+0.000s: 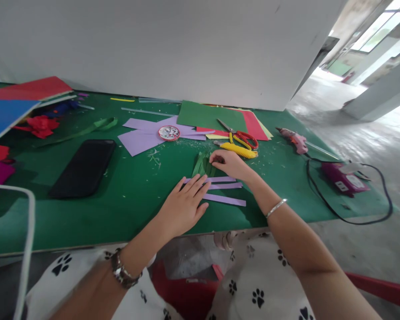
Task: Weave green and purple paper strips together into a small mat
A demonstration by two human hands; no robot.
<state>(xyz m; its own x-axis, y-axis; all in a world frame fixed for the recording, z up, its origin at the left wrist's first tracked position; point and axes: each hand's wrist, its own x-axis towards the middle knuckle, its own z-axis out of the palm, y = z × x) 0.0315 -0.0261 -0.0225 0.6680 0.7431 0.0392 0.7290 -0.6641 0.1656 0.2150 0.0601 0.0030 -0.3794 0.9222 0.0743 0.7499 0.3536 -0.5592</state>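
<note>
My left hand (186, 206) lies flat with fingers stretched over the left ends of several purple paper strips (226, 200). Just behind them sits a small bunch of green paper strips (203, 164). At its right edge my right hand (231, 164) has its fingers curled together, thumb near the forefinger; what they hold, if anything, is hidden. Behind that hand are a yellow utility knife (240, 150) and scissors (248, 140) with red and yellow handles. A round red-rimmed dish (169, 133) of small pieces rests on purple paper (136, 140).
Green (210, 116) and red paper sheets (256, 126) lie at the back. To the right are a pink glue gun (295, 140), its black cord and a purple box (343, 178). A black phone (85, 169) and red ribbon (42, 126) are at left. A white panel (153, 49) stands behind.
</note>
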